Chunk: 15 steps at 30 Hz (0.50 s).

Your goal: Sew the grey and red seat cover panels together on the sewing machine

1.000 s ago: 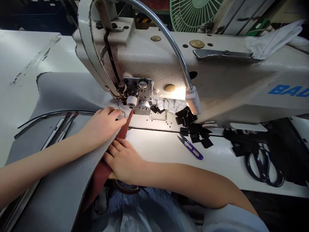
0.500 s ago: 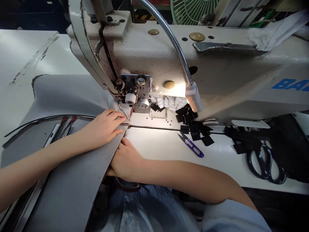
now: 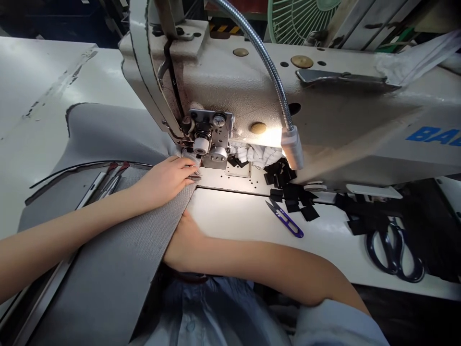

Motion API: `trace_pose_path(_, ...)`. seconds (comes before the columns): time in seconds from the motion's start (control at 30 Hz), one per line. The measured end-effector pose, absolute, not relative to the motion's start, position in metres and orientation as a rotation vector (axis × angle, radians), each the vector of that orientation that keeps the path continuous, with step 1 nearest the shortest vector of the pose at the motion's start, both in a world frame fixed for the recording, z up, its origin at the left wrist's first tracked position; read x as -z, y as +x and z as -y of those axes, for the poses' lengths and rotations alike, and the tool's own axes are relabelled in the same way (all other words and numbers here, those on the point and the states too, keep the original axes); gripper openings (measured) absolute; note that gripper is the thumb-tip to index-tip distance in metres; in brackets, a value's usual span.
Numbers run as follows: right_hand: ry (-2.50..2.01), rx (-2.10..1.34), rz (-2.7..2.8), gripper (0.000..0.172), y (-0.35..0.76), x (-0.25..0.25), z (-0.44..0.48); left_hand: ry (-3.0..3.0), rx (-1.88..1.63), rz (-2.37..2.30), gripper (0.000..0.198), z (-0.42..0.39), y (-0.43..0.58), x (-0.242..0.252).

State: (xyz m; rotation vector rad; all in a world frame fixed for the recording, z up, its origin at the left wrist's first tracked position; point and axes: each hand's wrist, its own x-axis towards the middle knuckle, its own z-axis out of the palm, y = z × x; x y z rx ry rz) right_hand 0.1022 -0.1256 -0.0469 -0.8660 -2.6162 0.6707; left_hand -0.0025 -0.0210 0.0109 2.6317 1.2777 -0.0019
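A large piece of grey fabric [image 3: 108, 269] runs under the sewing machine's presser area [image 3: 192, 151], its near part hanging toward my body. My left hand [image 3: 165, 181] lies on top of it, close to the needle area, with the fingers stretched forward and resting on the cloth. My right hand [image 3: 185, 240] is at the fabric's right edge, its fingers tucked beneath the cloth and hidden. Dark piping [image 3: 90, 166] follows a curved seam on the fabric, left of my left hand.
The sewing machine [image 3: 230, 81] spans the back, with a flexible lamp [image 3: 292, 149] shining down. Purple thread snips [image 3: 286, 220], black fabric pieces [image 3: 291, 194] and dark-handled scissors [image 3: 394, 252] lie to the right. A green fan [image 3: 302, 21] stands behind.
The whole view has shifted slightly, moving the machine to the right in the picture. My right hand's fingers have slid further under the fabric edge; my left hand stays on the cloth.
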Motion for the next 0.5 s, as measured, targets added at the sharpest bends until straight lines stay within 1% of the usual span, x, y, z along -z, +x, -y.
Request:
trace_pose_path(0.17, -0.892, -0.623, 2.583, 0.041, 0.109, 0.045, 0.125, 2.635, -0.033, -1.275, 0.032, 0.016, -0.002, -0.008)
trace_pose_path(0.27, -0.860, -0.672, 2.585, 0.046, 0.112, 0.043, 0.121, 2.622, -0.008, -1.280, 0.030, 0.009, 0.001, -0.008)
trace_pose_path(0.37, -0.843, -0.756, 2.607, 0.043, 0.116, 0.042, 0.117, 2.607, 0.034, -1.309, 0.030, 0.006, 0.004, -0.008)
trace_pose_path(0.5, -0.825, -0.771, 2.577, 0.029, 0.120, 0.040, 0.116, 2.622, 0.028, -1.293, 0.033, 0.009, 0.003, -0.009)
